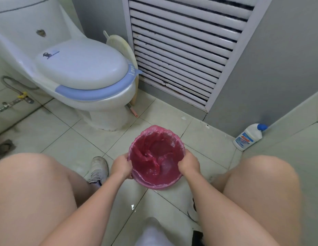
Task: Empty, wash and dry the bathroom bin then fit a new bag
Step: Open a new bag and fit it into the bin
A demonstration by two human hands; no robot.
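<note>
Bin [155,183] on the floor tiles between the knees, pink bag [154,153] going over its rim.

The left hand [121,166] and right hand [188,163] each curl their fingers over opposite sides of the rim, gripping the bag's edge there. The near edge looks less tucked than the far one; working the film round evenly and pulling it down snug should stop it slipping in. Beyond stand the toilet [80,71] and a cleaner bottle [248,137].

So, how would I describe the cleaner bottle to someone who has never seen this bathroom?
Start from the white louvred door behind the toilet and follow the grey wall to the right, down to the floor corner. The cleaner bottle leans there: white, with a blue cap and a blue label.
</note>
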